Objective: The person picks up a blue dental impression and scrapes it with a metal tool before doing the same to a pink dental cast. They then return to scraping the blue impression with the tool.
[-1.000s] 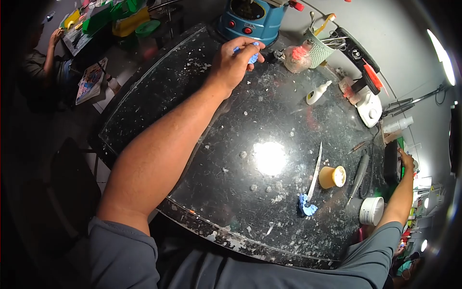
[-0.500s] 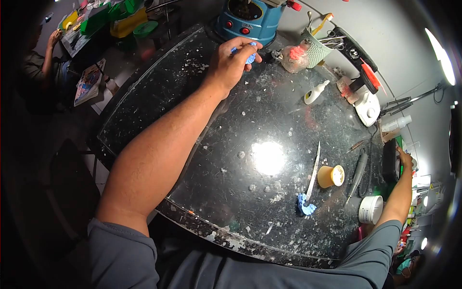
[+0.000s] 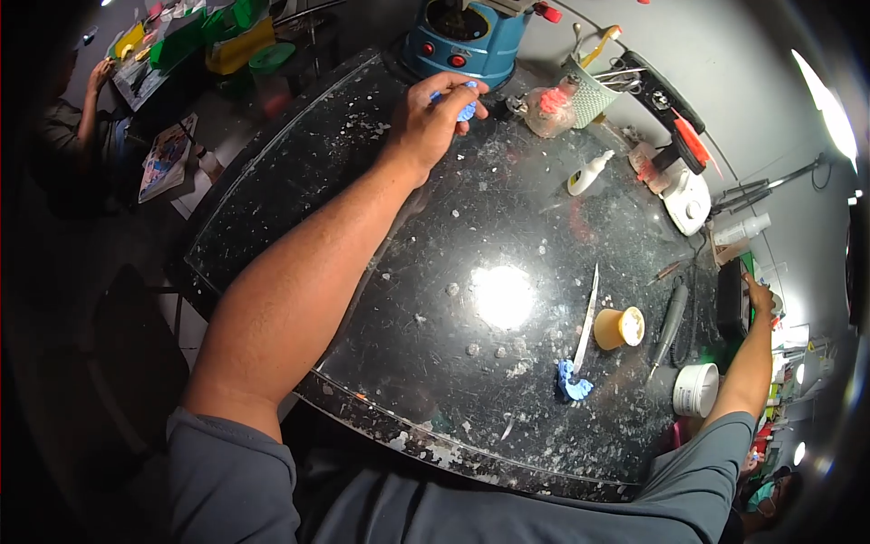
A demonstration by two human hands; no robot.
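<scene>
Blue piece pinched at the far edge of the bench

Left hand [image 3: 430, 118] reaches to the far side of the bench [image 3: 299, 190], just in front of the blue machine [image 3: 467, 41]. Its fingers [image 3: 453, 91] are curled together around a small blue piece [image 3: 466, 111], which shows between thumb and fingertips, held just above the glass. Right hand [image 3: 757, 295] is far off at the right edge, resting on a black box [image 3: 730, 299]; whether its fingers are apart or together cannot be told. Near the front lie a knife [image 3: 586, 319], a blue lump [image 3: 573, 385] and a yellow cup [image 3: 619, 327].
</scene>
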